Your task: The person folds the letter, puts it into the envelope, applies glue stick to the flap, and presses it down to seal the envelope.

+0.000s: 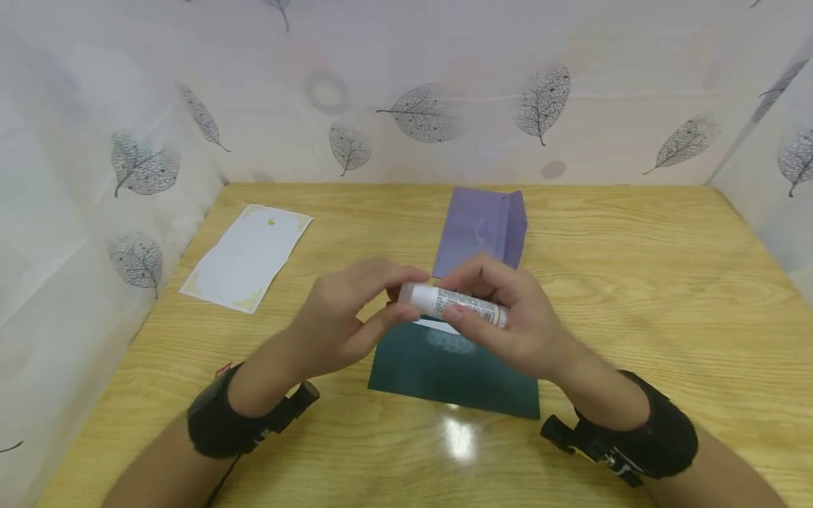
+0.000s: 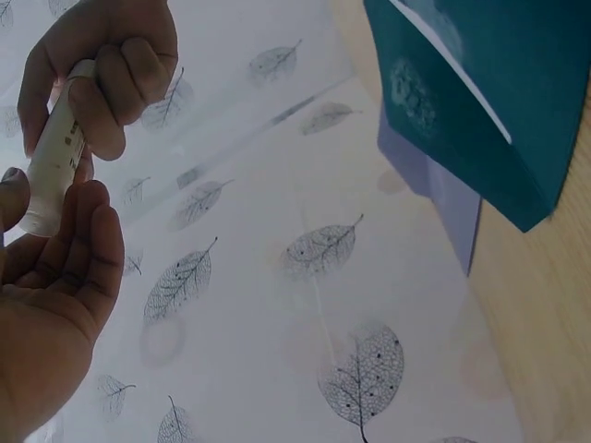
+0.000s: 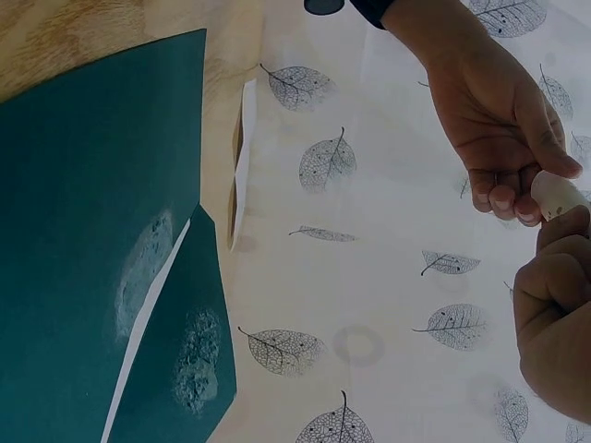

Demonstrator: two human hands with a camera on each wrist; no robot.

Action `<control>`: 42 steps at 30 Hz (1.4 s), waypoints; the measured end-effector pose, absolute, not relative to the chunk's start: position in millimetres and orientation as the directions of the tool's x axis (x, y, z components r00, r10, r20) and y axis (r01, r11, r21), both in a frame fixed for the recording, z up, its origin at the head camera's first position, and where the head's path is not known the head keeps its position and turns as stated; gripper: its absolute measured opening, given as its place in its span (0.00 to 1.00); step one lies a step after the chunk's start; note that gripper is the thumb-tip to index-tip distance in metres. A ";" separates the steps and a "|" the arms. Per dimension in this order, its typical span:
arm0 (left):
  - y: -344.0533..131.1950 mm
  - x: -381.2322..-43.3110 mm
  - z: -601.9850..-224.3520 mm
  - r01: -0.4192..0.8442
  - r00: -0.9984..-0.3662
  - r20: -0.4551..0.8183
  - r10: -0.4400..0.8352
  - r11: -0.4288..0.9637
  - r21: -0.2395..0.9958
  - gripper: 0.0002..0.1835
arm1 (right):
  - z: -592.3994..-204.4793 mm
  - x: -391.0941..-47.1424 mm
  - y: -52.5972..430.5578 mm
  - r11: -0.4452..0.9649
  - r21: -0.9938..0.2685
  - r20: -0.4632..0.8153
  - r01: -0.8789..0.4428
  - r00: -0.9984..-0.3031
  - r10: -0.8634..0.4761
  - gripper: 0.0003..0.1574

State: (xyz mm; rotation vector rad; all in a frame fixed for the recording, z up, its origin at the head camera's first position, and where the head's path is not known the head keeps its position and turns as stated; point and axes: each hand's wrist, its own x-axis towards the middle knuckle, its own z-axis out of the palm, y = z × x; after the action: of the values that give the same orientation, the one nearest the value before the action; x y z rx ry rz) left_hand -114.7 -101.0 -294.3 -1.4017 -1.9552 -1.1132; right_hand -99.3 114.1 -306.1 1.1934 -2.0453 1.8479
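Above the table my right hand point(image 1: 517, 321) holds a white glue stick point(image 1: 466, 305) round its printed barrel. My left hand point(image 1: 346, 317) pinches the capped end between thumb and fingers. Below both hands lies a dark green envelope point(image 1: 454, 381), its lower edge toward me. Whitish glue smears point(image 3: 197, 365) mark its raised flap, and another patch point(image 3: 143, 277) is on the body beside the fold. A white paper edge point(image 3: 138, 323) shows in the envelope's opening.
A purple envelope point(image 1: 473, 226) with its flap up lies behind the green one. At the back left is a white sheet with gold corner patterns point(image 1: 248, 257). Leaf-printed curtains point(image 1: 419, 113) stand round the wooden table point(image 1: 667, 303).
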 end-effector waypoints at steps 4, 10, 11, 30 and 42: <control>-96.6 -113.1 -300.1 0.940 -0.334 0.769 0.545 0.136 0.312 0.18 | -307.8 -100.3 112.5 -0.055 -0.736 0.617 -0.675 -0.636 -0.464 0.07; -92.1 -112.2 -307.4 0.926 -0.369 0.754 0.544 0.146 0.348 0.17 | -310.4 -102.8 111.3 0.067 -0.559 0.713 -0.827 -0.520 -0.470 0.05; -91.6 -112.0 -307.9 0.924 -0.372 0.753 0.543 0.141 0.356 0.17 | -310.6 -102.8 111.5 0.098 -0.531 0.719 -0.842 -0.509 -0.473 0.06; -96.8 -117.0 -302.8 0.891 -0.449 0.775 0.444 0.163 0.423 0.19 | -307.5 -107.9 111.1 0.259 -0.341 0.745 -0.904 -0.428 -0.512 0.21; -97.7 -128.6 -321.5 0.775 -0.613 0.587 0.529 0.259 0.577 0.23 | -318.4 -110.1 114.8 0.406 -0.269 0.570 -0.873 -0.484 -0.664 0.43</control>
State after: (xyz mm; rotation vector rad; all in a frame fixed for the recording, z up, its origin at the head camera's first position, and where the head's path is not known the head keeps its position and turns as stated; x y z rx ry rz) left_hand -128.6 -97.7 -321.5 -1.2063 -2.2576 -1.2818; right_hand -110.1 114.8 -318.4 1.3225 -2.2942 0.7719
